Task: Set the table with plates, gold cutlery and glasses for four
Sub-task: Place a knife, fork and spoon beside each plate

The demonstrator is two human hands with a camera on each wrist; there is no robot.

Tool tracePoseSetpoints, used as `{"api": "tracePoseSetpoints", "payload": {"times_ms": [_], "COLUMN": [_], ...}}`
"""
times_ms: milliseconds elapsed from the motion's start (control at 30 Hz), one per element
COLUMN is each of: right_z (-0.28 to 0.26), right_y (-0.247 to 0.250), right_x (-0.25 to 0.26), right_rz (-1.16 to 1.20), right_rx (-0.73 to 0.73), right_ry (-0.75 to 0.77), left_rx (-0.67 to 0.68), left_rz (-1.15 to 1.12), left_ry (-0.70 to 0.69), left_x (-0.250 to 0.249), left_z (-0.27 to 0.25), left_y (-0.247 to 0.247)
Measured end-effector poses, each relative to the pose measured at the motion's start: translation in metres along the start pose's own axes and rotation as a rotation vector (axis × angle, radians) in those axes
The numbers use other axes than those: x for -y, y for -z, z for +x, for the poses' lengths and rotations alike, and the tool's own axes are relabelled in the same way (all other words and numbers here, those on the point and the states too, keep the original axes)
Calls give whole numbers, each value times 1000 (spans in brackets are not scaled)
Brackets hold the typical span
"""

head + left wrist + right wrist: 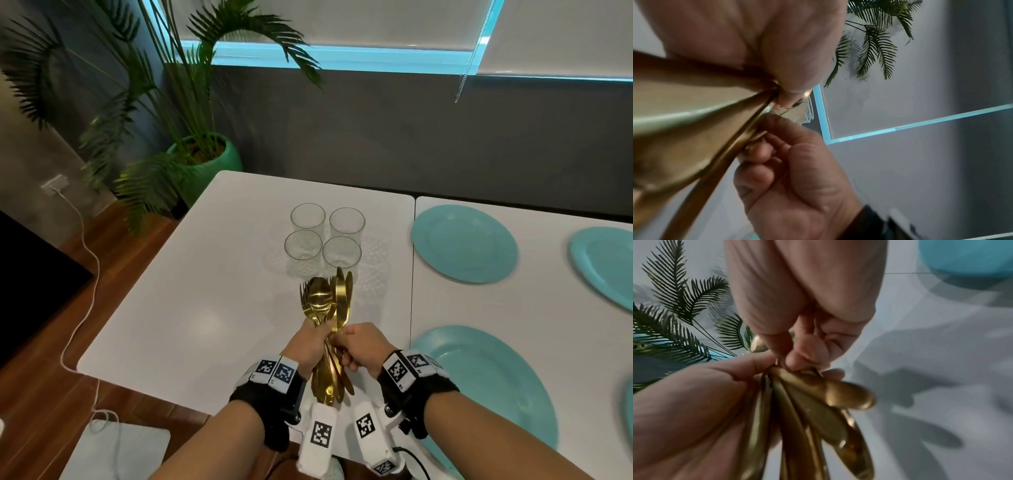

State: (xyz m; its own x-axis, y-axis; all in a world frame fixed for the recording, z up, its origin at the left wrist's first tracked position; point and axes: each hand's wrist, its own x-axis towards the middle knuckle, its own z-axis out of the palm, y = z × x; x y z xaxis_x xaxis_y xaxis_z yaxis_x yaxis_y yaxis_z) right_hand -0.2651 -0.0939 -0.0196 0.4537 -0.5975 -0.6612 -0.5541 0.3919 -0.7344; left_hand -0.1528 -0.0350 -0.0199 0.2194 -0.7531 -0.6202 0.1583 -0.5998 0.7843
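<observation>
A bundle of gold cutlery (325,305), spoons, forks and knives, stands upright over the near part of the white table (191,291). My left hand (315,339) grips the handles from the left. My right hand (352,342) curls round handles in the same bundle from the right. In the left wrist view the cutlery (694,113) runs between my left hand (789,65) and my right hand (793,170). The right wrist view shows the handles (818,410) fanning out below my right hand (809,353). Several clear glasses (325,236) stand clustered beyond the bundle. Several teal plates (464,243) lie to the right.
A seam (412,274) splits the table into two tops, with a near teal plate (489,387) just right of my hands. A potted palm (205,161) stands past the far left corner. A white cable (82,274) trails over the wooden floor on the left.
</observation>
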Motion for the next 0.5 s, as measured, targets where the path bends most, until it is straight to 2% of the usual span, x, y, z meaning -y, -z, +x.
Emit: {"api": "tracePoseSetpoints", "payload": {"times_ms": [400,500], "right_z": [-3,-6], "right_y": [-2,-1], "right_x": [6,7], "right_rz": [-12,35], "right_rx": [102,111], "right_ry": [19,10], "left_rx": [110,137], "left_rz": [-117,-228], "left_ry": [2,31], "left_x": [-3,-3], "left_z": [-17,-23], "left_y": [-1,1]}}
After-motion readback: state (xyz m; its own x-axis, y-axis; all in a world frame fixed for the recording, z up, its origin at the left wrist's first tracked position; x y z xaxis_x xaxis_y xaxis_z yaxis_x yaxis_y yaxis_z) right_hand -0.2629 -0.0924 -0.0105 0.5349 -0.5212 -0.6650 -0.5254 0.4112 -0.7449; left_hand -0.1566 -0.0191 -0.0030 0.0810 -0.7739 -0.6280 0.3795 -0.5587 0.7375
